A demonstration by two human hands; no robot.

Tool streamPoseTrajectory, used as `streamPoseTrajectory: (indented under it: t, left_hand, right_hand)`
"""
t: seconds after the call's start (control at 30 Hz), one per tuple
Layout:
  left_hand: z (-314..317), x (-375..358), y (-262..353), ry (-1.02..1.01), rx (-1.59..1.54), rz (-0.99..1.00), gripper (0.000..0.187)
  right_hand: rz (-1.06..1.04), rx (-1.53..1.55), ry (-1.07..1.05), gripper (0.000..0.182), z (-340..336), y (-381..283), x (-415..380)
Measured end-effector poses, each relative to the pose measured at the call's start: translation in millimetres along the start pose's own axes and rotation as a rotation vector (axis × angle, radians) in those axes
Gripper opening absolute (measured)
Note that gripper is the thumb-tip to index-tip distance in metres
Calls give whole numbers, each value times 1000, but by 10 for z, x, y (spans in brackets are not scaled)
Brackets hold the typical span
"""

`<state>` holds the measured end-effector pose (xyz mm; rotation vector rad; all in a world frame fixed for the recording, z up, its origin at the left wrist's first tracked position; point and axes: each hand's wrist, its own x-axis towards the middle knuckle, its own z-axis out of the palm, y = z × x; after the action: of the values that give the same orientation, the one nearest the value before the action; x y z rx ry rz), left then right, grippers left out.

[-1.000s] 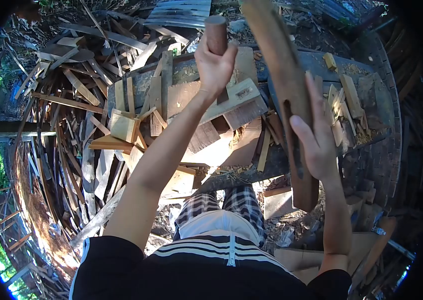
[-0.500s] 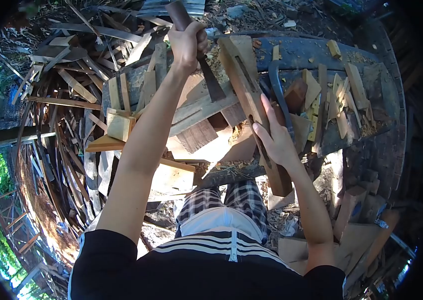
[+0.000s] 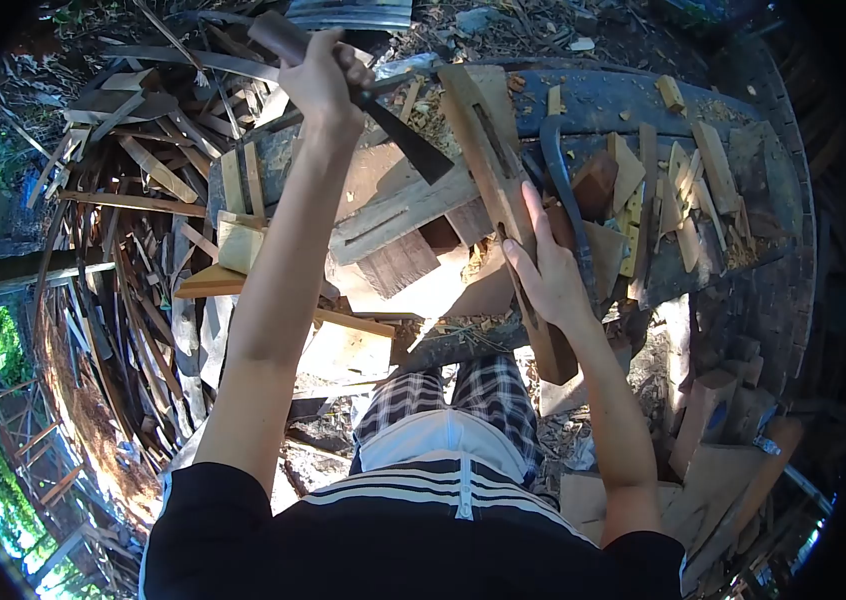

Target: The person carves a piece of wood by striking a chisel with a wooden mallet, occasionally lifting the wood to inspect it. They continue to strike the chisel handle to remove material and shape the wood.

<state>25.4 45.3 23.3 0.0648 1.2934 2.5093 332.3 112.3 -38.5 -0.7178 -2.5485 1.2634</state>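
Hatchet: left hand (image 3: 321, 80) is fisted around the brown wooden handle of a hatchet (image 3: 383, 120), its dark wedge-shaped head pointing down and to the right, just beside the top end of the board.
Board: a long narrow plank with a slot cut along its face (image 3: 503, 190) lies slanted on the workbench, far end up near the hatchet head, near end hanging over the bench edge toward the person's legs.
Right hand: right hand (image 3: 548, 270) is laid flat over the plank's middle, fingers spread along it and thumb wrapped under the near edge, pinning it in place.
Change over the last second: a second ago the plank was lifted upright in the air and the left fist held the tool high by its handle end; half a second ago the plank was already down on the bench with the blade over it. Now the plank rests in nearly the same spot, while the left arm has swung out to the left, so the handle tilts away and the head has drawn slightly back from the wood.
Reading: the plank looks settled and braced, and the hatchet seems drawn back between strokes near its top end.
Bench: dark workbench (image 3: 633, 100) strewn with offcuts and chips; a dark curved metal bar (image 3: 565, 190) lies just right of the plank.
Surroundings: heap of scrap slats (image 3: 143, 170) to the left.
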Motion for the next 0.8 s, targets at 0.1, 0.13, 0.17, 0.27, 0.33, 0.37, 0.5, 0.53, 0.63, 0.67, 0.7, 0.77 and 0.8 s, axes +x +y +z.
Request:
streamPoseTrajectory:
  t: [0.1, 0.13, 0.17, 0.27, 0.33, 0.37, 0.5, 0.53, 0.63, 0.67, 0.7, 0.77, 0.8]
  left_hand:
    - [138, -204, -97, -53, 91, 85, 19]
    - [140, -195, -164, -76, 110, 99, 18]
    - [150, -190, -215, -100, 130, 114, 18]
    - [176, -235, -282, -134, 147, 144, 17]
    - [178, -244, -288, -145, 165, 140, 17]
    - [181, -245, -287, -155, 178, 138, 16]
    - [170, -256, -269, -173, 210, 133, 17]
    - [164, -251, -270, -176, 203, 135, 17]
    - [166, -256, -260, -172, 196, 135, 16]
    - [166, -265, -257, -164, 198, 133, 15]
    - [163, -271, -260, -164, 200, 130, 15]
    - [154, -279, -263, -150, 174, 112, 14]
    - [148, -277, -267, -149, 177, 110, 14]
  right_hand:
    - [24, -23, -5, 73, -33, -53, -2]
    - [71, -24, -34, 73, -46, -76, -7]
    - [72, -29, -31, 73, -52, -76, -11]
    - [71, -60, -41, 73, -42, -54, -14]
    - [47, -77, -25, 73, -33, -47, -14]
    - [52, -72, -24, 73, -23, -39, -16]
    - [53, -49, -18, 74, -21, -44, -20]
    - [67, -57, -30, 75, -32, -61, -18]
    - [158, -75, -119, 72, -102, -133, -4]
    - [160, -75, -119, 72, -110, -137, -4]
    - [165, -77, -125, 73, -114, -136, -2]
    - [171, -76, -133, 73, -94, -109, 4]
    - [121, -84, -85, 74, -64, -77, 2]
